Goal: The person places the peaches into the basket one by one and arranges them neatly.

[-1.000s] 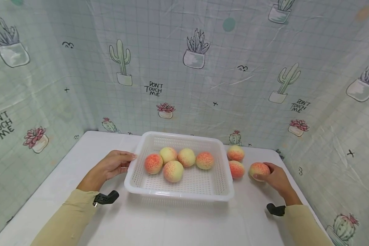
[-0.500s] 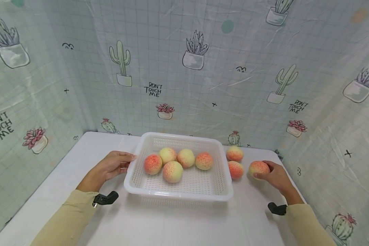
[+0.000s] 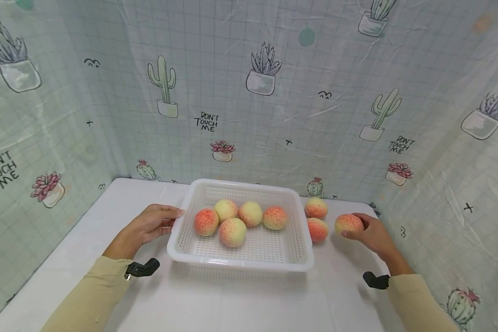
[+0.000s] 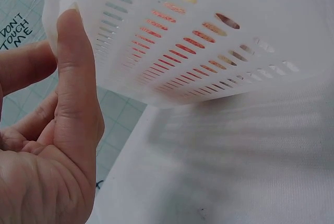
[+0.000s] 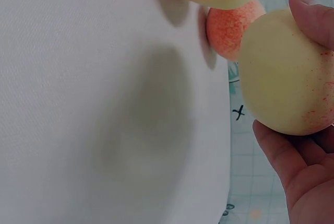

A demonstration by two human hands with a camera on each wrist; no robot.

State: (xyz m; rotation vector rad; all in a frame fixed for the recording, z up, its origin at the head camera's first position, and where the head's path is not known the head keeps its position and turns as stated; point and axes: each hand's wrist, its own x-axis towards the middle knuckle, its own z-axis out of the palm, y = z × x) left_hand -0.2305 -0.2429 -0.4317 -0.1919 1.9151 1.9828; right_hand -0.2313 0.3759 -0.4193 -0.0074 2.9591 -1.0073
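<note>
There are eight peaches (image 3: 232, 232), one basket (image 3: 240, 264), one table (image 3: 232, 304) and two hands (image 3: 149, 224).

Basket (image 3: 269, 244): translucent white, slotted lattice. Inside it, peach at 9 o'clock (image 3: 206, 222) mostly orange-red, finely speckled; peach at 3 o'clock (image 3: 275, 217) orange-red over yellow; three peaches between (image 3: 233, 232) pale yellow, red-flecked. Outside, at 3 o'clock: near pair (image 3: 317, 229) coral-red shading to yellow; outermost peach (image 5: 284, 75) pale yellow beneath, red-stippled above. Table (image 3: 232, 304) plain white. Sleeves (image 3: 87, 295) tan. Curtain (image 3: 216, 37) grey-green, gridded, printed with green cacti, pink succulents, black lettering.
</note>
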